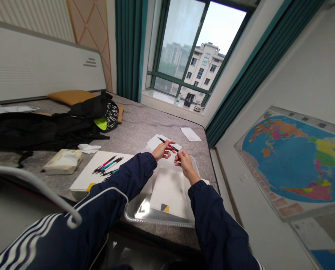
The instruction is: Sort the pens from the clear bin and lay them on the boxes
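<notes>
A red and black pen (171,145) is held up between both hands, above a clear plastic tray (159,221). My left hand (162,150) grips its middle, fingers bent around the barrel. At its right end, the fingertips of my right hand (183,162) pinch the pen. Under my hands, a white box or pad (167,191) with a dark and yellow corner mark shows through the tray. To the left, several pens (108,165) in red, blue and black lie on a white box (84,176).
A tissue pack (64,162) and a crumpled tissue (89,149) lie left of the white box. Behind them is a black backpack (43,129). White papers (190,134) rest toward the window. A pale curved bar (35,176) crosses the lower left, and a wall with a world map (291,157) stands at right.
</notes>
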A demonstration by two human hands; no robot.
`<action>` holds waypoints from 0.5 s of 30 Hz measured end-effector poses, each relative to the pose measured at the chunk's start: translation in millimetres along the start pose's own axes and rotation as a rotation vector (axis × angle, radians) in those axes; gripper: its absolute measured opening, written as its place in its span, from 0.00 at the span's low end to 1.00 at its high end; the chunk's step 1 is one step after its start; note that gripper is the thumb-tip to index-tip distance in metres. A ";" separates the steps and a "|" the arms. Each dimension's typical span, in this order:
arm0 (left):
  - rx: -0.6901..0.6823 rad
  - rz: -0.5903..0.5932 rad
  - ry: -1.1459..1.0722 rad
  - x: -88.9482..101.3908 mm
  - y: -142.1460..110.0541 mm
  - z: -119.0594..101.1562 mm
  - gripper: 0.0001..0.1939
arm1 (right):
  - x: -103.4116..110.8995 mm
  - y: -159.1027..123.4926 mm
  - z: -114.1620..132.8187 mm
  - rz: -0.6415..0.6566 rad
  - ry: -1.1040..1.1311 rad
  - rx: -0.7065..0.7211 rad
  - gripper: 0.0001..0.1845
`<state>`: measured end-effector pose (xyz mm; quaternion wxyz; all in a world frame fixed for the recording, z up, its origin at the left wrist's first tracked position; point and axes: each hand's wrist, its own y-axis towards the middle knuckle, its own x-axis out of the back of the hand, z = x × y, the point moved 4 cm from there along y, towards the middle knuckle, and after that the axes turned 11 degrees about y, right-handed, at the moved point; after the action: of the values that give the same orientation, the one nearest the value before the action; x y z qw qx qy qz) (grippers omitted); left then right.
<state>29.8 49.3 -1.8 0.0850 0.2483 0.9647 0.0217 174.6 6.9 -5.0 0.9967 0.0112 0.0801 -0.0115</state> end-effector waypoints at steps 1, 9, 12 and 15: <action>0.001 -0.002 0.004 0.2 -0.2 -0.3 0.33 | 0.4 0.4 -0.3 0.002 -0.008 0.002 0.19; -0.077 -0.151 0.114 -0.9 0.0 -8.8 0.29 | -0.2 1.4 -9.0 0.047 -0.209 -0.015 0.24; -0.143 -0.335 0.168 8.9 -1.8 -25.3 0.27 | 0.5 0.9 -13.7 0.087 -0.420 0.041 0.25; -0.241 -0.417 0.398 30.1 -21.7 -53.9 0.27 | 5.0 3.0 -15.2 0.105 -0.635 0.168 0.21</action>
<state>-15.8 44.8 44.8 -0.0742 0.0241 0.9830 0.1663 177.2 10.1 -20.8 0.9666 0.0934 -0.2366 0.0302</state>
